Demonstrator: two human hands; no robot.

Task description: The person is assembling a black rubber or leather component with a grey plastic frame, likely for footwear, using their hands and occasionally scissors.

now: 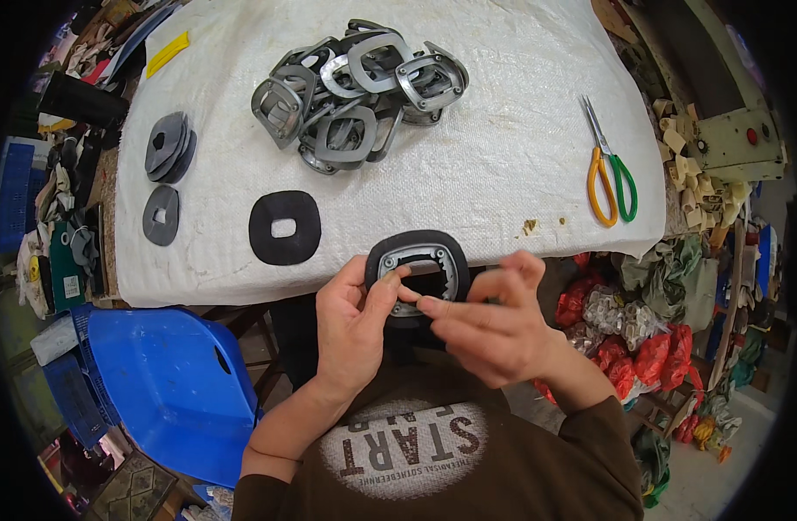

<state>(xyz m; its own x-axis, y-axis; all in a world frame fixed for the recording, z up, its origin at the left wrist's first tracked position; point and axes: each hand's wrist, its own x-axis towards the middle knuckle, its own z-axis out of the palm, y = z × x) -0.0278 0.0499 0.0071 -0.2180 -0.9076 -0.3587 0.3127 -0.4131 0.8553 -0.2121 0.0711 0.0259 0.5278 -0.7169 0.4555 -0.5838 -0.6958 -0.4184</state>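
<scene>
Above my lap, at the table's front edge, my left hand (351, 321) grips a rounded-square grey metal frame (455, 259) backed by a black sheet piece (378, 256). The black border sticks out around the metal, and the open middle shows dark. My right hand (494, 334) is at the frame's lower right side, thumb and forefinger pinched together beside my left fingertips. Whatever lies in that pinch is too small or hidden to name. On the table to the left lies another black rounded-square piece (268, 245) with a rectangular hole.
A heap of grey metal frames (346, 135) sits on the white woven table cover (503, 113). Flat grey pieces (161, 217) lie at left, near a yellow strip (167, 54). Scissors (604, 174) with orange and green handles rest at right. A blue plastic chair (155, 373) stands at lower left.
</scene>
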